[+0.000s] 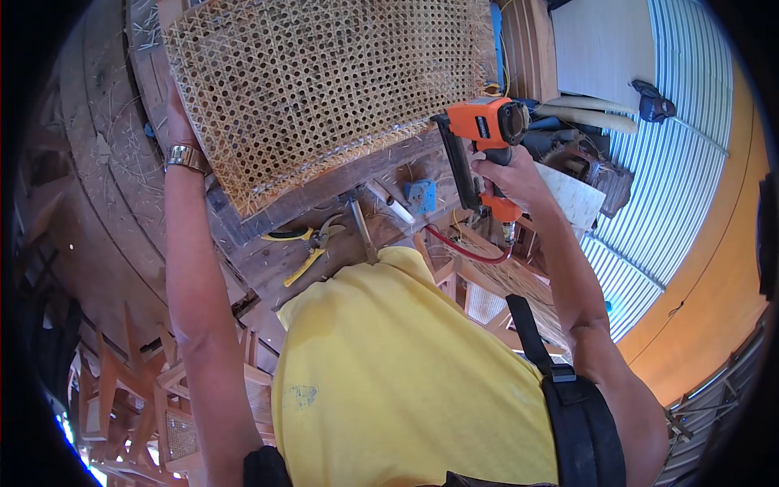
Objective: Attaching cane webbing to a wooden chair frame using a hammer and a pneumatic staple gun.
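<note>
The right hand point(513, 174) is wrapped around the black handle of an orange-and-black air nailer point(479, 120), fingers closed on it. The nailer is held upright at the lower right corner of a woven cane panel point(324, 89); whether its nose touches the cane I cannot tell. A red hose point(471, 253) curves away below the handle.

The left hand point(180, 122) is at the panel's left edge, a metal-banded watch point(188, 158) on its wrist. Its fingers are mostly hidden, so I cannot tell how they grip.

The panel — open-holed, with frayed strands along its near edge — lies at the top centre over a wooden work surface point(312, 199). Nearer the person's yellow shirt point(406, 365) are yellow-handled cutters point(312, 243), a hammer point(363, 226), a white tube point(391, 203) and a small blue object point(420, 196). Farther out — wooden frames point(122, 373) at lower left, pale corrugated sheeting point(690, 146) at right.
</note>
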The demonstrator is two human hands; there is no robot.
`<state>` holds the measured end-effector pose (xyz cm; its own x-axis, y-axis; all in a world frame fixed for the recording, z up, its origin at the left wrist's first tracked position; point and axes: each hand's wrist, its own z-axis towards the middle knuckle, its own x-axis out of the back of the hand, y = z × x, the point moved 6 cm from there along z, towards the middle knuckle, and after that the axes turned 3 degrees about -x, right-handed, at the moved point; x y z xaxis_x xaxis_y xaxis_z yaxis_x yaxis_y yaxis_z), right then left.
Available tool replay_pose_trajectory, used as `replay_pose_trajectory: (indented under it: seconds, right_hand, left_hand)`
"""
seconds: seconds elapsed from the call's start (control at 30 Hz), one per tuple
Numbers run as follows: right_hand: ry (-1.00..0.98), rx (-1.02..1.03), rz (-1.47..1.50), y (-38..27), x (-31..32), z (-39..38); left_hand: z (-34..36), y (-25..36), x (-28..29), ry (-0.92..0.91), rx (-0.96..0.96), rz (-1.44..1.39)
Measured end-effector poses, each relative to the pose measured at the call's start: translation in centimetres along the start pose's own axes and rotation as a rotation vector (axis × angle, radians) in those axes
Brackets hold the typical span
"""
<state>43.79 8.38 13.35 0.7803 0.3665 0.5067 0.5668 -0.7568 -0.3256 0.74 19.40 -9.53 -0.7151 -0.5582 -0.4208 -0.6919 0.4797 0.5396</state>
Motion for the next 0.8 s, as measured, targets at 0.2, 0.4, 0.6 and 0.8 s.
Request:
replay_pose_trajectory:
  seconds: [0.2, 0.4, 0.6, 0.8]
  right_hand:
    - [-0.009, 0.024, 0.014, -0.3, -0.2, 0.1]
    - [-0.028, 0.017, 0.02, -0.4, -0.8, 0.6]
    - [-0.024, 0.0, 0.04, -0.8, -1.1, 0.7]
    - [0.015, -0.008, -0.037, -1.8, -1.2, 0.5]
  left_hand:
    - [-0.1, 0.2, 0.0, -0.022, -0.032, 0.062]
    - [0.2, 0.1, 0.1, 0.015, 0.011, 0.002]
    - [0.7, -0.1, 0.6, 0.023, 0.001, 0.009]
    - [1.6, 0.0, 0.9, -0.028, -0.081, 0.043]
